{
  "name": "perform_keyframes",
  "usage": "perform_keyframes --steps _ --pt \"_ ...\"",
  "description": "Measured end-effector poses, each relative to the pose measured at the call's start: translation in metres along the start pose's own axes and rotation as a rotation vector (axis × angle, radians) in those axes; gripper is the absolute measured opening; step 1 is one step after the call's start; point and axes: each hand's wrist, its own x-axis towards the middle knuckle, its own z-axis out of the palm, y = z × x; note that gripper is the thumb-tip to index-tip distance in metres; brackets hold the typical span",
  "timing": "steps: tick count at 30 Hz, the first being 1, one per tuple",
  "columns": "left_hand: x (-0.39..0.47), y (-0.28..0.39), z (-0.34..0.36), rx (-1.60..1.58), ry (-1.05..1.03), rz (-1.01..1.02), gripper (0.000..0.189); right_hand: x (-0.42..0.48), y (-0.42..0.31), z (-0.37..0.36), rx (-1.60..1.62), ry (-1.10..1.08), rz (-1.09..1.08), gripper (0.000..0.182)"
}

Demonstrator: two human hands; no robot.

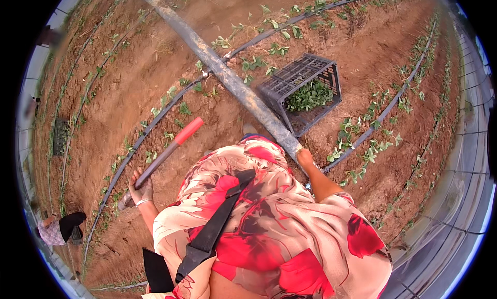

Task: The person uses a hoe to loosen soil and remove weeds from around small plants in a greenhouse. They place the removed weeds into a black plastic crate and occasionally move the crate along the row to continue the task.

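Note:
My left hand (143, 189), with a pale band at the wrist, holds a tool by its brown shaft (163, 159). The shaft has a bright red end section (189, 130) pointing up and forward; its lower end lies just beyond my palm. At the near end of a long, soil-stained grey pipe (217, 67), my right hand (304, 157) appears against the pipe, its fingers hidden from view. Just past the pipe, a black plastic crate (301, 77) rests on its side, its open face towards me. Inside it is a heap of green leafy seedlings (310, 96).
Black drip-irrigation hoses (155, 122) cross the reddish soil (171, 81), joined to the pipe by small fittings (205, 74). Leafy plants (367, 143) line the hoses. Far left are another person (58, 229) bending down and a dark crate (61, 136). Plastic greenhouse sheeting (462, 190) borders the right side.

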Motion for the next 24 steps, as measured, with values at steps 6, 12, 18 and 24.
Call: perform_keyframes --steps 6,12,18,24 --pt "0.000 -0.006 0.013 -0.077 -0.158 -0.093 0.015 0.061 -0.020 0.029 0.211 0.085 -0.112 0.017" --pt "-0.020 -0.011 0.004 -0.271 -0.126 -0.166 0.017 0.078 -0.045 0.001 -0.232 -0.167 -0.312 0.015" --pt "-0.039 -0.005 -0.046 -0.525 -0.007 -0.085 0.016 0.102 -0.174 -0.013 -0.171 -0.323 -0.294 0.015" --pt "-0.054 -0.012 -0.089 -0.720 0.055 -0.020 0.016 0.080 -0.281 -0.024 -0.144 -0.486 -0.521 0.015"
